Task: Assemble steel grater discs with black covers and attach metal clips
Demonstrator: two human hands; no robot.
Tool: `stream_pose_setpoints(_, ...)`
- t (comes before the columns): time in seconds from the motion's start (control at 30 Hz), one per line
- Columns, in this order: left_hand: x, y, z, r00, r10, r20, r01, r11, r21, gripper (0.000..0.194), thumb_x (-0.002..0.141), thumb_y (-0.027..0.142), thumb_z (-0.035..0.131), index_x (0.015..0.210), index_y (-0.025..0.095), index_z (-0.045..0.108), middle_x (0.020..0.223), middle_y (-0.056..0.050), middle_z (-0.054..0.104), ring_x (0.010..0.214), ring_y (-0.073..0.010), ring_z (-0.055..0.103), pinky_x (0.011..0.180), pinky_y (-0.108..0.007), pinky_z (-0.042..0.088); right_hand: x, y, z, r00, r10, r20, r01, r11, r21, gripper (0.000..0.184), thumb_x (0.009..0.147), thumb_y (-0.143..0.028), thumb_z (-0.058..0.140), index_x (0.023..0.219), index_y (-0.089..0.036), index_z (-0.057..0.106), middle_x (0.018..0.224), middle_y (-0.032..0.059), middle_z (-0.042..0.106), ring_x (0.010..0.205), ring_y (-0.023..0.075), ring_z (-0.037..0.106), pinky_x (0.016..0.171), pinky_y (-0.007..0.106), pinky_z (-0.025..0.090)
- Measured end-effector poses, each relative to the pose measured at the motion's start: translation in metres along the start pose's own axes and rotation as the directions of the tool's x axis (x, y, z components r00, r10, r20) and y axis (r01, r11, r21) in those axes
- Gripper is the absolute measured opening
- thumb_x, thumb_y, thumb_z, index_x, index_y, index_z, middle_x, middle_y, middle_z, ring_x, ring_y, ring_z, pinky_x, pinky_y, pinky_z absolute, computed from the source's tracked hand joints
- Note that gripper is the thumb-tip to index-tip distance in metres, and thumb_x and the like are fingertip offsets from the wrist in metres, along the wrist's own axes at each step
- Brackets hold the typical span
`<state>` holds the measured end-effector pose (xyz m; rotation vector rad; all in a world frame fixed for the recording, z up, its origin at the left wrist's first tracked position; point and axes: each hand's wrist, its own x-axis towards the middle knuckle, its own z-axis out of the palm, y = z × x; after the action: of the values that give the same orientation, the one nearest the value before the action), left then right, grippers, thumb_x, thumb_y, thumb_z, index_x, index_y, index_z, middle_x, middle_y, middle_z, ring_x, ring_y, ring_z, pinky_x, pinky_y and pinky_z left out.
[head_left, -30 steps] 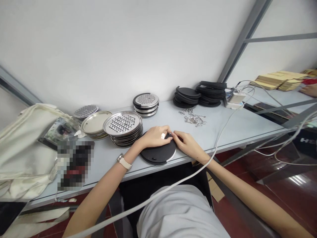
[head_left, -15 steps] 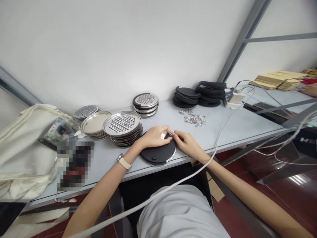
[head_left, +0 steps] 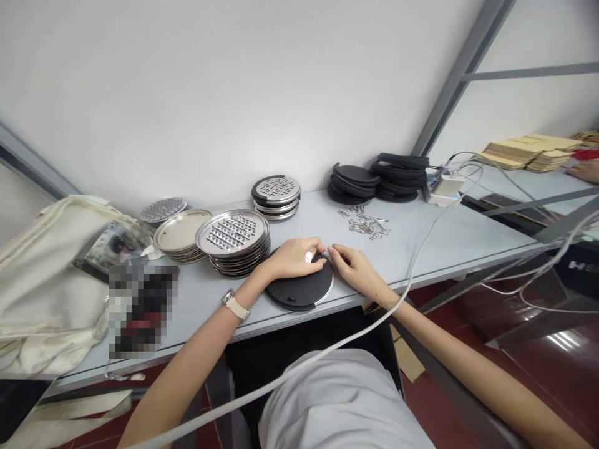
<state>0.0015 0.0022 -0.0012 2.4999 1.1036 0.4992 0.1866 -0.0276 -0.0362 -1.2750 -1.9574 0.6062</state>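
Observation:
A round black disc with a metal rim (head_left: 299, 290) lies flat near the front edge of the grey table (head_left: 435, 243). My left hand (head_left: 292, 257) rests on its far edge with fingers curled and pressed down on it. My right hand (head_left: 354, 269) pinches something small and metallic at the disc's upper right rim, fingertips meeting those of the left hand. What it pinches is too small to name. A pile of small metal clips (head_left: 365, 221) lies further back on the table.
Stacks of perforated steel grater discs (head_left: 233, 240) and plain steel trays (head_left: 180, 232) stand to the left, another stack (head_left: 276, 196) behind. Black discs (head_left: 353, 182) and rings (head_left: 397, 174) are stacked at the back right. A cloth bag (head_left: 47, 274) lies left. A white cable (head_left: 421, 249) crosses the table.
Almost nothing has moved. My right hand's fingertips have shifted slightly up along the disc's rim.

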Motion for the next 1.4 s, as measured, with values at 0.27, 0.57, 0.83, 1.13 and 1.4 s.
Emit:
stream_pose_setpoints(0.27, -0.0005, 0.0025, -0.0015, 1.000, 0.013, -0.015, -0.012, 0.999, 0.040, 0.019, 0.081, 0.040, 0.057, 0.091, 0.024, 0.054, 0.072, 0.005, 0.059, 0.066, -0.0143, 0.055, 0.058, -0.025, 0.035, 0.0018, -0.0021, 0.0006, 0.993, -0.091, 0.081, 0.094, 0.995, -0.041, 0.029, 0.097, -0.028, 0.035, 0.071, -0.020, 0.045, 0.067, 0.0010, 0.057, 0.063, 0.0149, 0.053, 0.063, 0.026, 0.034)
stream_pose_setpoints(0.57, 0.0000, 0.0000, -0.0006, 1.000, -0.010, 0.011, 0.010, 1.000, 0.014, 0.021, 0.081, 0.041, 0.057, 0.092, 0.023, 0.057, 0.076, 0.003, 0.062, 0.069, -0.0148, 0.057, 0.060, -0.024, 0.037, 0.0004, -0.0043, -0.0002, 0.996, -0.070, 0.063, 0.073, 0.996, -0.047, 0.031, 0.096, -0.028, 0.036, 0.067, -0.020, 0.044, 0.063, 0.0006, 0.056, 0.058, 0.0139, 0.051, 0.059, 0.025, 0.032)
stream_pose_setpoints(0.83, 0.0000, -0.0009, -0.0025, 1.000, -0.010, 0.017, 0.010, 1.000, -0.025, 0.020, 0.081, 0.041, 0.058, 0.090, 0.023, 0.057, 0.076, 0.004, 0.061, 0.068, -0.0139, 0.056, 0.062, -0.024, 0.038, -0.0002, -0.0038, 0.0010, 0.997, -0.046, 0.057, 0.050, 0.996, -0.069, 0.031, 0.096, -0.030, 0.037, 0.067, -0.020, 0.043, 0.061, -0.0008, 0.053, 0.056, 0.0131, 0.049, 0.058, 0.025, 0.031)
stream_pose_setpoints(1.13, 0.0012, -0.0008, -0.0012, 1.000, -0.013, 0.003, 0.013, 0.999, -0.034, 0.020, 0.080, 0.040, 0.058, 0.088, 0.022, 0.056, 0.074, 0.004, 0.059, 0.067, -0.0137, 0.054, 0.061, -0.024, 0.037, -0.0012, -0.0024, 0.0009, 0.999, -0.034, 0.029, 0.034, 0.999, -0.022, 0.031, 0.096, -0.032, 0.037, 0.068, -0.020, 0.042, 0.060, -0.0025, 0.049, 0.056, 0.0122, 0.046, 0.058, 0.024, 0.031)
stream_pose_setpoints(1.4, 0.0022, -0.0001, -0.0016, 1.000, -0.011, 0.001, 0.011, 1.000, -0.026, 0.019, 0.080, 0.040, 0.058, 0.088, 0.022, 0.056, 0.074, 0.004, 0.059, 0.068, -0.0139, 0.054, 0.063, -0.025, 0.038, -0.0001, -0.0042, 0.0001, 0.999, -0.029, 0.025, 0.030, 1.000, -0.002, 0.031, 0.096, -0.032, 0.037, 0.068, -0.020, 0.042, 0.060, -0.0029, 0.048, 0.057, 0.0121, 0.045, 0.059, 0.024, 0.031)
